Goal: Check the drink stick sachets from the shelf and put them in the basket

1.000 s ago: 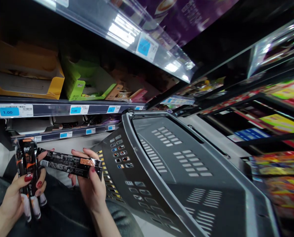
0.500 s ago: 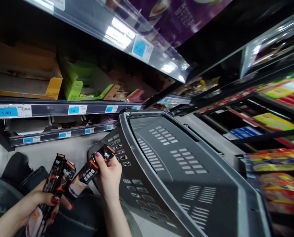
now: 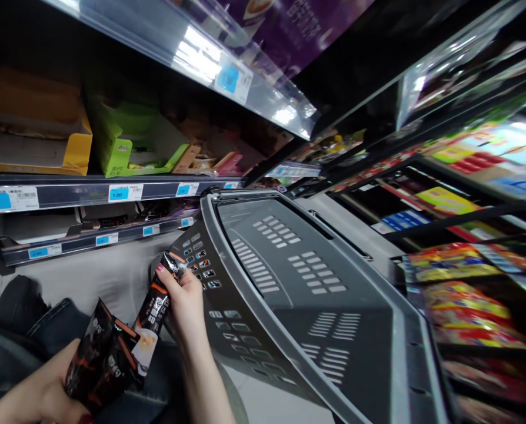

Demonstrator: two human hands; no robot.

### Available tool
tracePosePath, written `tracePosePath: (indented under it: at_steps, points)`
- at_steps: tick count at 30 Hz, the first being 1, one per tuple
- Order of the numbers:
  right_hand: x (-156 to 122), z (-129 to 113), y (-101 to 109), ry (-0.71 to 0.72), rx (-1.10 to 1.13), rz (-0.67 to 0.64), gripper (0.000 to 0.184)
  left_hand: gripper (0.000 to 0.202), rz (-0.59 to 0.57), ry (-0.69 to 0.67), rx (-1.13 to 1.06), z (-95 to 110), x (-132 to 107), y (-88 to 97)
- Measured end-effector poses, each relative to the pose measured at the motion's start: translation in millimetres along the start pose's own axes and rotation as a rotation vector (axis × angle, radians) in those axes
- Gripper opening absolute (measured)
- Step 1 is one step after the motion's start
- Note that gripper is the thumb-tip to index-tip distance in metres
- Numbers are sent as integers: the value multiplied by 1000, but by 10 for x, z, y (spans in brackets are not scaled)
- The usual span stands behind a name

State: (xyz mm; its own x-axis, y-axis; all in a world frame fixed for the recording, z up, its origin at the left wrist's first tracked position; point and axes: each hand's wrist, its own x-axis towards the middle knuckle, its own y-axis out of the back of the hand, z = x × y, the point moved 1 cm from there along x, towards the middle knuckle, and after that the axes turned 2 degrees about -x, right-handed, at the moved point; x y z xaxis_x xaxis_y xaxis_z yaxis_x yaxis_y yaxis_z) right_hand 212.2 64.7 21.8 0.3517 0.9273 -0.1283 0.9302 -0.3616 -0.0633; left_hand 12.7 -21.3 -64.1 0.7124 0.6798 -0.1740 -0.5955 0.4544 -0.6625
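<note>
My right hand (image 3: pixel 187 306) grips one long black snack packet (image 3: pixel 153 315) by its upper end, just left of the dark grey shopping basket (image 3: pixel 298 294). The packet hangs down and left, its lower end against the packets in my other hand. My left hand (image 3: pixel 46 394) sits at the bottom left corner, closed on two black and orange packets (image 3: pixel 100 358) of the same kind. Only part of that hand shows.
Shelves with blue price tags (image 3: pixel 118 193) run along the left, holding a yellow box (image 3: pixel 33 132) and a green box (image 3: pixel 130 144). Colourful packets (image 3: pixel 457 294) fill the racks on the right. My jeans-clad knee (image 3: pixel 33 341) is at the bottom left.
The right hand's packet has swung from lying level to hanging steeply, next to the left hand's packets. The left hand has dropped lower in view. The view has shifted rightwards.
</note>
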Motion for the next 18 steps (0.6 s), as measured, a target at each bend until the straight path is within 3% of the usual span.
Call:
tracePosePath:
  at_steps: [4,8,18]
  points:
    - [-14,-3,0,14,22,9,30,58,45,29,142,-154,-6,105]
    - [-34,-15,-4,-4,72,-53,28,58,48,23,239,-127,-25,130]
    - [-48,-13,-15,45,25,-159,30,46,74,253,691,179,-36,-164]
